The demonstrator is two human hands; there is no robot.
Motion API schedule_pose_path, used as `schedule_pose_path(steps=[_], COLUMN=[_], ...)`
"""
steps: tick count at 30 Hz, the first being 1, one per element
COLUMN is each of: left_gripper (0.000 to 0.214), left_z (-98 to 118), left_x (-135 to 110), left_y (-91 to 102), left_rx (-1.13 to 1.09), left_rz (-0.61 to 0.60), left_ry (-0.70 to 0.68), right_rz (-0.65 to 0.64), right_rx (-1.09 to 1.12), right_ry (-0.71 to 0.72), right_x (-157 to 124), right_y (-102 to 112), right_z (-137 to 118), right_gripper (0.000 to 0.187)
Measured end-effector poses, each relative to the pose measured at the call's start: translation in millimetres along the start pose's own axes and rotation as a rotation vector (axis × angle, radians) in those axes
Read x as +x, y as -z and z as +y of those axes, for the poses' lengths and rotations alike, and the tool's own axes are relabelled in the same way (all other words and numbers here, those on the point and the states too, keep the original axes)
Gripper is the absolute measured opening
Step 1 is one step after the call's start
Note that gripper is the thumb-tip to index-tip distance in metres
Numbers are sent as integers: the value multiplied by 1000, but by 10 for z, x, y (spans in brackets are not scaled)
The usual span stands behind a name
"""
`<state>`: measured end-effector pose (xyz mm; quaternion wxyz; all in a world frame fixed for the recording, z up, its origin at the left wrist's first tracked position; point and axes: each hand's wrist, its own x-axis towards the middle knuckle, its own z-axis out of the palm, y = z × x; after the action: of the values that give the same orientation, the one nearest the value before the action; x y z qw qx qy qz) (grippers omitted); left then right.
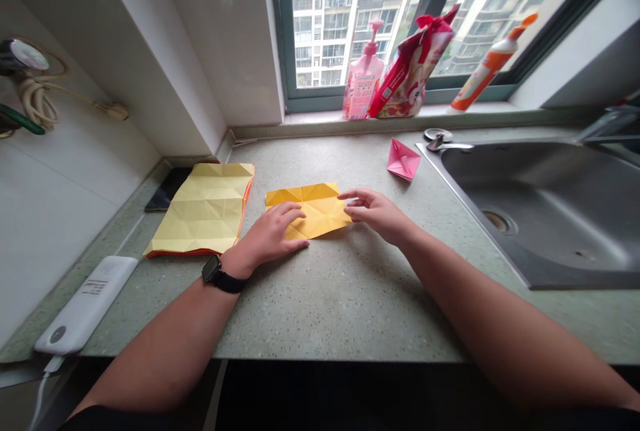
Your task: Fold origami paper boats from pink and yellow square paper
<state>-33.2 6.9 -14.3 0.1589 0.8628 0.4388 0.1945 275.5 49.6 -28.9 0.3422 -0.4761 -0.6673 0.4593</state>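
Note:
A yellow sheet of origami paper (320, 210) lies on the counter in front of me, marked with crossing creases, its far strip a deeper yellow. My left hand (273, 231) rests over its near left part, fingers and thumb apart. At the paper's right edge is my right hand (375, 212), its fingers stretched out and slightly apart, the fingertips at the edge; its thumb is mostly hidden. Left of the yellow sheet sits a stack of creased pale yellow paper (203, 208) with orange-red edges. A folded pink paper piece (403, 159) stands beyond my right hand.
To the right is a steel sink (545, 211) with a drain plug (438, 134) near its corner. A pink pump bottle (363, 81), a red bag (415, 71) and an orange-white bottle (490, 68) stand on the sill. A white power bank (87, 304) lies at left.

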Motion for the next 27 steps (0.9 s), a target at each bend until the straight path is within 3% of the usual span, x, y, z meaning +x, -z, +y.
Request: schedule_pose_path(steps=[3, 5, 11, 16, 22, 27], left_gripper=[44, 42, 41, 41, 44, 46], left_z=[2, 1, -10, -1, 45, 59], left_x=[3, 6, 14, 8, 8, 9], left_y=[-10, -16, -18, -20, -18, 6], left_rx=[-3, -6, -12, -27, -35, 11], left_rz=[0, 4, 23, 16, 8, 19], left_ry=[-5, -9, -16, -18, -42, -48], right_rz=[-38, -28, -50, -71, 53, 113], right_rx=[165, 141, -339, -613, -604, -515], right_ry=[-19, 49, 414, 507, 565, 634], right_x=[11, 2, -63, -23, -21, -127], right_y=[-5, -15, -48, -32, -19, -69], right_z=[-17, -45, -61, 31, -34, -215], right_gripper=[40, 41, 44, 32, 17, 16])
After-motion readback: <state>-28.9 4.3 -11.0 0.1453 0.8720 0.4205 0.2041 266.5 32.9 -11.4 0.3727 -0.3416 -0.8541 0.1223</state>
